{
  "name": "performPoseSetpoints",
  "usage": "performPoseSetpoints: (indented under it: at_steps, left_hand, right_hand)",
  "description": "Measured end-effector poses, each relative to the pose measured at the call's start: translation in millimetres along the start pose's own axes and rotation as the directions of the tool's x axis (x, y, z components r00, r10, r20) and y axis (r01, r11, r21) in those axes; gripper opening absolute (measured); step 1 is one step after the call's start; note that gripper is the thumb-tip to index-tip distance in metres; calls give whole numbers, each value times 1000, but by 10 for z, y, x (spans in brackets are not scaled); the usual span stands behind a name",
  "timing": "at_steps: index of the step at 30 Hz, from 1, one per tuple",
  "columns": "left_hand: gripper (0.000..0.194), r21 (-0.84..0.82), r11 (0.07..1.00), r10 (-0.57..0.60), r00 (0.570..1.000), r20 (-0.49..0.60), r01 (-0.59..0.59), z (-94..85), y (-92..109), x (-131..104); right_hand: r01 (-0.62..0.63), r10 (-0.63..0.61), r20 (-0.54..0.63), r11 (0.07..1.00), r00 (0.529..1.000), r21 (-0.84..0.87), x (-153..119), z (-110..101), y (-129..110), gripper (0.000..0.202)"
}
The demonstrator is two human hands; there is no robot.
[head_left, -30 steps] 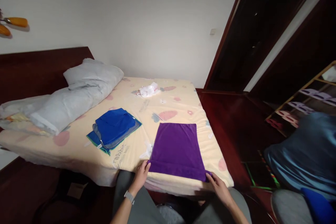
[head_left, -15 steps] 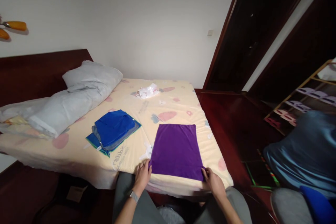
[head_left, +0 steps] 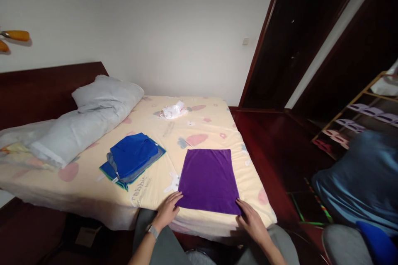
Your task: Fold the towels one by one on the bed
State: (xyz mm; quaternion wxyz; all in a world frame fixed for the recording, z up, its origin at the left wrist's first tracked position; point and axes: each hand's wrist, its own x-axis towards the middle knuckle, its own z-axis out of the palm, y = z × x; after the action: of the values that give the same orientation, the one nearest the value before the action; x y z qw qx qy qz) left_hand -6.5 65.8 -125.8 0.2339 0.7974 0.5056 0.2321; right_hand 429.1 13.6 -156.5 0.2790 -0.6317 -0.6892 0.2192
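A purple cloth [head_left: 207, 180] lies spread flat near the front edge of the bed [head_left: 214, 126]. My left hand [head_left: 168, 209], with a watch on the wrist, rests its outstretched fingers on the cloth's near left corner. At the near right corner, the fingers of my right hand [head_left: 250, 217] are extended and touch the cloth's edge. Neither hand pinches the fabric. To the left is a loose pile of cloths, with a blue cloth [head_left: 133, 153] on top and grey and green-edged ones beneath.
A crumpled white plastic bag [head_left: 174, 110] sits farther back on the bed. A grey quilt [head_left: 90, 118] is heaped by the dark headboard [head_left: 46, 89]. Right of the bed are a slipper rack [head_left: 348, 112] and a chair with dark blue fabric [head_left: 357, 178] over it.
My fingers have let go of the cloth's two near corners and now lie stretched out on them. The cloth stays flat. The view has shifted slightly.
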Motion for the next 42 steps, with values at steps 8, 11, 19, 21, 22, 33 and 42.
performPoseSetpoints:
  at_steps: [8,11,19,21,22,33,42]
  left_hand:
    - [45,-318,909,-334,928,-167,270,166,-195,149]
    - [49,-313,909,-361,894,-265,274,224,-227,135]
    - [43,-124,970,-237,924,-301,208,295,-179,22]
    - [42,-64,978,-210,936,-282,201,319,-165,7]
    - [43,-41,979,-205,939,-275,201,327,-164,4]
    - [33,238,961,-96,976,-196,142,115,-34,14]
    - [66,308,948,98,994,-38,-81,-20,-125,-101]
  right_hand:
    - [-197,241,-63,896,969,398,254,-45,53,52]
    - [-206,234,-18,886,972,416,204,-140,18,54]
    - [-325,332,27,901,943,286,95,-93,81,52]
    - [-364,372,25,888,928,280,141,-19,101,52]
    - [-374,384,18,885,923,278,166,9,106,52]
    - [-348,350,6,927,937,140,141,-22,108,46]
    - [13,-12,17,998,1000,-55,-20,-66,52,54]
